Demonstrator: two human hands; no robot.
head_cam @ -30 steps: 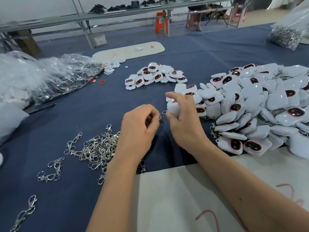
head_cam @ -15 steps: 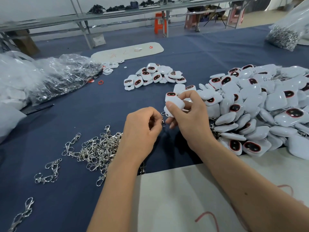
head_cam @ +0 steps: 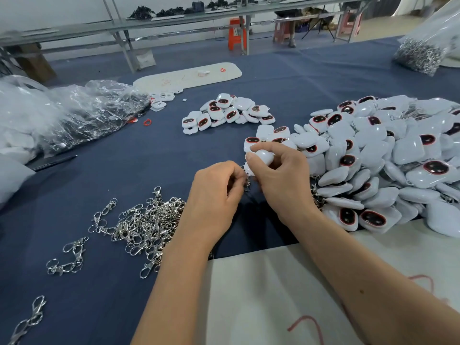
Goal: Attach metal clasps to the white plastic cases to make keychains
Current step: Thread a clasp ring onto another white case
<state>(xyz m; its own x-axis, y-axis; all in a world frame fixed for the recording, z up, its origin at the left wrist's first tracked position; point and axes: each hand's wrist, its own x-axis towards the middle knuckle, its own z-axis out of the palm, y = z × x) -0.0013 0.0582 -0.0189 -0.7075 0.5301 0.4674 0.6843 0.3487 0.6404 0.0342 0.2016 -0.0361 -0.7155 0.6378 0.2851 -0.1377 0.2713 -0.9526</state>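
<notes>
On the blue-covered table (head_cam: 104, 165), near its front edge, the right hand (head_cam: 281, 180) grips a white plastic case (head_cam: 261, 156) between thumb and curled fingers (head_cam: 267, 148); the left hand (head_cam: 214, 195) pinches a metal clasp (head_cam: 247, 181) just below the case.

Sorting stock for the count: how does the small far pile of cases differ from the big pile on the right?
The small far pile holds few cases, the big right pile many more. The small far pile lies mostly window-up in a flat layer; the big right pile is heaped, many face-down. Metal clasps show along the big right pile's near edge, none plainly in the small one. Both are white cases on blue cloth.
</notes>
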